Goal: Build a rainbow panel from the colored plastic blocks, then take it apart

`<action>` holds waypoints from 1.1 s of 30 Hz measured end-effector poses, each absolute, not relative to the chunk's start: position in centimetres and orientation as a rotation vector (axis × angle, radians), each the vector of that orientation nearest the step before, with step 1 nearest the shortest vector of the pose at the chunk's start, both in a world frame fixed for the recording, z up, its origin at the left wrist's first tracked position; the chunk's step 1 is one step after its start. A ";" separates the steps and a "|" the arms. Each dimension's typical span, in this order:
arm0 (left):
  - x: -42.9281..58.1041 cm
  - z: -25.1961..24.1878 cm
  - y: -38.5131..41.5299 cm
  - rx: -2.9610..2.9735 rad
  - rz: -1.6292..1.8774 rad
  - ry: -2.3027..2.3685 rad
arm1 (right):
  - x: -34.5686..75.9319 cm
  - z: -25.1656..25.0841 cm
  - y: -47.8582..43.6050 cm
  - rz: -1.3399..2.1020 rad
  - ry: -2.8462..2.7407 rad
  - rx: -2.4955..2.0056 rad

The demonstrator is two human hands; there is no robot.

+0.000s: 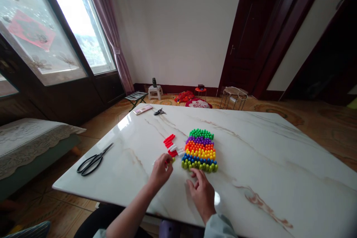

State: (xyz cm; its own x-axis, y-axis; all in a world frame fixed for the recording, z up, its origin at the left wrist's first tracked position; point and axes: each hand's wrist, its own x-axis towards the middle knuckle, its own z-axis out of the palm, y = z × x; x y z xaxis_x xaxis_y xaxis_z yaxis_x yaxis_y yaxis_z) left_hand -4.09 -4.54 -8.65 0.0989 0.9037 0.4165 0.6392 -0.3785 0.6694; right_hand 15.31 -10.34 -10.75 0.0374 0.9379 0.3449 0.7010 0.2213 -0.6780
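Observation:
On the marble-patterned table lies a block of glossy beads [200, 152] in rows of green, purple, orange, yellow, blue and olive green. Left of it are long red pieces [169, 140] and white pieces [173, 148]. My left hand [161, 169] is closed in a pinch just below these pieces. A small yellow-green bead [173, 159] shows at its fingertips; whether it is held, or what else the fingers hide, is unclear. My right hand [201, 191] has thumb and index finger apart, its index fingertip at the lower edge of the olive-green row.
Black-handled scissors [93, 161] lie at the table's left side. A pink phone [143, 109] and small dark pliers [159, 111] rest near the far edge. Beyond the table [264, 148] stand a white stool [155, 92] and a round-topped metal stool [234, 95].

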 end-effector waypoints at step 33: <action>0.7 -10.1 -9.5 1.706 1.106 1.571 | 15.5 -11.6 -10.0 0.229 -1.653 -1.351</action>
